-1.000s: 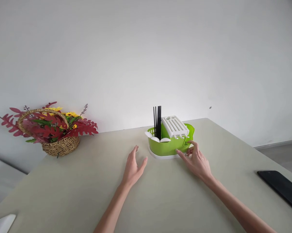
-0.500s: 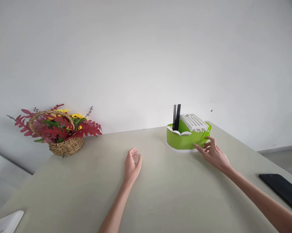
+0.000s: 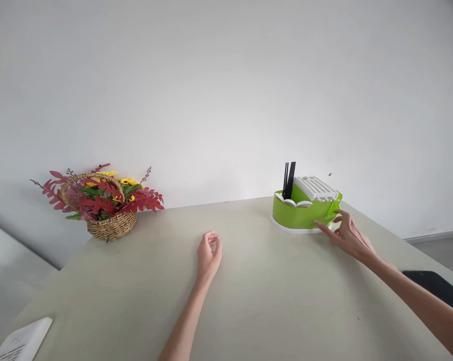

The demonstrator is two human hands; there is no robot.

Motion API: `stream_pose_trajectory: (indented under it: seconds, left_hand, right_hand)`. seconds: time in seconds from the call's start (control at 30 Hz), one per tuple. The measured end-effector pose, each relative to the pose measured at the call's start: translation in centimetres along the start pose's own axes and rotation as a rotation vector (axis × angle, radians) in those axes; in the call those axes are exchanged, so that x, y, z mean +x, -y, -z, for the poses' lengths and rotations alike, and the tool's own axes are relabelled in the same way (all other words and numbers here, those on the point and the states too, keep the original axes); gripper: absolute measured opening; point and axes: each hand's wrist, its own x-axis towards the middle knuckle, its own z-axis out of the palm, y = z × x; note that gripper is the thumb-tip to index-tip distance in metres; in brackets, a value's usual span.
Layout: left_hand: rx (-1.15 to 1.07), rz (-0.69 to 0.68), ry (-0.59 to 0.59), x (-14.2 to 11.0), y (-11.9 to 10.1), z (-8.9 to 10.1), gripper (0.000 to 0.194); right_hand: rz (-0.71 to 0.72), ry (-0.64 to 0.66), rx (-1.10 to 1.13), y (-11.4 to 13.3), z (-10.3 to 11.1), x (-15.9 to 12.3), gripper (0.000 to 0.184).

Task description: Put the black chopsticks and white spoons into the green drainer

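Note:
A green and white utensil holder [image 3: 299,215] stands upright near the back right of the table, with slanted white slots on top. Black sticks that look like chopsticks [image 3: 289,183] rise from its left part. My right hand [image 3: 348,235] grips the holder's right end, thumb at the lower front and fingers hooked at the side by the green handle; the fingertips are partly hidden. Further left, my left hand [image 3: 209,253] rests over the table, away from everything. Its fingers are loosely curled in towards the thumb, with nothing in them.
A wicker basket [image 3: 113,228] of red leaves and yellow flowers stands at the back left by the wall. On the right lies a flat black object [image 3: 435,288], partly behind my right forearm. A white object [image 3: 26,338] lies at the front left edge of the table [image 3: 264,296].
The utensil holder has slid to the right along the table, together with my right hand. My left hand's fingers have curled closer to the thumb. The view has shifted slightly left.

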Motion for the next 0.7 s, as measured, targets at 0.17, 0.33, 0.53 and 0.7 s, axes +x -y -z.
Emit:
stream_pose_trajectory:
  seconds: [0.17,0.33,0.53,0.7]
  left_hand:
    - [0.025,-0.019,0.036,-0.3,-0.3,0.1,0.021]
    - [0.056,-0.032,0.094,-0.7,-0.9,0.1,0.022]
    - [-0.106,0.139,0.198,-0.6,-2.4,0.6,0.023]
    - [-0.334,0.293,0.155,-0.5,-2.8,1.5,0.046]
  right_hand:
    - [-0.05,-0.169,0.073,2.1,-0.8,-3.4,0.081]
    - [0.092,-0.077,0.184,6.6,-3.0,-6.9,0.043]
    - [0.282,0.023,0.341,12.6,-6.3,-8.9,0.021]
    - [0.335,0.045,0.507,15.2,-8.3,-9.9,0.034]
